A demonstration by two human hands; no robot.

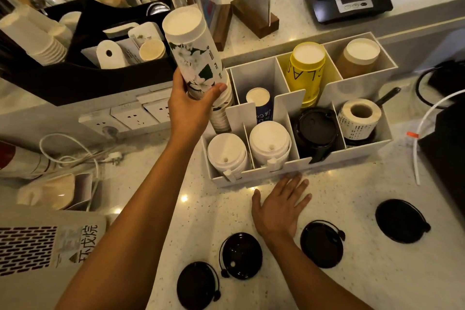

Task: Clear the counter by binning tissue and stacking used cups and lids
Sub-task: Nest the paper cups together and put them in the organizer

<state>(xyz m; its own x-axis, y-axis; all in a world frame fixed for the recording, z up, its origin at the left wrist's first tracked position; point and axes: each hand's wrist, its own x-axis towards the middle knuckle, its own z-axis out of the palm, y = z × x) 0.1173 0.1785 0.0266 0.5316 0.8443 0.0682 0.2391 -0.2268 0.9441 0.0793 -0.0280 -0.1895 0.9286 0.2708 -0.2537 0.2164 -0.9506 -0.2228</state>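
Observation:
My left hand [192, 106] grips a tall stack of upside-down white paper cups with a floral print [193, 53], tilted over the back left compartment of a white divided organizer [362, 151]. My right hand [281, 205] lies flat and open on the counter just in front of the organizer. Several black lids lie loose on the counter near me, among them one at the front left [197, 284], one beside my right wrist [322, 244] and one further right [401, 220]. The organizer holds white lid stacks [270, 142], black lids [315, 131], yellow cups [305, 68] and a label roll [358, 118].
A black tray [83, 88] with cups and sleeves stands at the back left. A power strip [130, 118] and white cable [75, 156] lie left of my arm. A scale [349, 0] sits at the back right. A printed bag [47, 246] lies at the front left.

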